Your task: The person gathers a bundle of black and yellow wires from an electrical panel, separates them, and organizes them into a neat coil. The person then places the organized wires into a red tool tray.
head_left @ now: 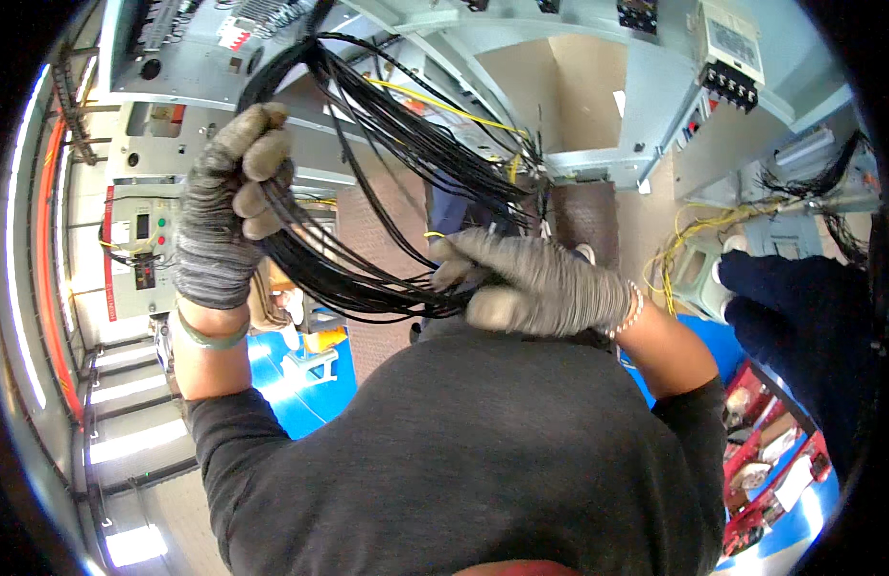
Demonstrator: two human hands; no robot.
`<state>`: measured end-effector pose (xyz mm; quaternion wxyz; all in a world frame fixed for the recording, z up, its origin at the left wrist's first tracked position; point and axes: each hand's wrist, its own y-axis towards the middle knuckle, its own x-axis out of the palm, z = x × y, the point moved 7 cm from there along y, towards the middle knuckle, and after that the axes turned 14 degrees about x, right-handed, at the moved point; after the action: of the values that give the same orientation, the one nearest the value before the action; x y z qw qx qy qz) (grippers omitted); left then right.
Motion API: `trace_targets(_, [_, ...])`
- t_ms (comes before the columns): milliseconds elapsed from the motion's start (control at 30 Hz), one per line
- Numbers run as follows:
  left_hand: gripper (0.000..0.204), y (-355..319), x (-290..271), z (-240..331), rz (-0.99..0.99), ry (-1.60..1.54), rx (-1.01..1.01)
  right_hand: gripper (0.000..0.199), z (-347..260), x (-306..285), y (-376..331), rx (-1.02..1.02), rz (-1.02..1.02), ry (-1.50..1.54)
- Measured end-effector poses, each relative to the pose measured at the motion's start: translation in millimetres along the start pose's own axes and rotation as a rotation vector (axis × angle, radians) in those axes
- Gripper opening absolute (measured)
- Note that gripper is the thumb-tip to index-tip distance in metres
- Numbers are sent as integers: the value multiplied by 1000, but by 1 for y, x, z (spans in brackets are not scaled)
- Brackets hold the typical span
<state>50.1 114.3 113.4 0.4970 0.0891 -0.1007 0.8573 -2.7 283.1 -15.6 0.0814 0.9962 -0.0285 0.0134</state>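
Note:
A thick bundle of black wires [348, 274] hangs from the top of an open metal cabinet and loops between my hands. My left hand [228, 206], in a grey knit glove, is closed around the bundle at the left, fingers curled over it. Lower and to the right, my right hand [545, 283], gloved alike, is closed on the bottom of the loop; its fingers are slightly blurred. One yellow wire [439, 103] runs among the black strands that slope down to the right. The wire ends near the cabinet's lower frame are too small to make out.
The cabinet's grey frame [583, 165] spans the far side, with a white electrical device [730, 43] at upper right. Yellow wires [667, 264] trail beside a pale green stool [697, 269]. A person in dark clothes [804, 317] is close on my right, near red bins [751, 518] of parts.

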Motion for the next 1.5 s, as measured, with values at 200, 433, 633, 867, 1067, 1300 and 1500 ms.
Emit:
trace_targets(200, [26, -5, -13, 3, 125, 203, -17, 47, -80, 8, 32, -168, 255, -65])
trace_targets(433, [27, -6, -13, 1, 142, 355, -1, 36, -88, 45, 54, -336, 363, -471])
trace_targets(633, [26, -10, -42, 6, 89, 279, 1, 30, -58, -17, 66, -358, 589, -412])
trace_targets(867, [30, -13, -63, 18, 98, 322, 70, 30, -28, -72, 82, 86, 513, -42])
trace_targets(1067, [31, -10, -55, 18, -71, 140, 90, 28, 48, -44, 37, 101, 39, -244])
trace_targets(1300, [34, -7, -54, 15, -64, 132, 102, 18, 114, -19, -17, 209, 375, -685])
trace_targets(1500, [32, -6, -49, 17, -74, 157, 111, 29, 128, 10, -3, 199, 188, -1048])
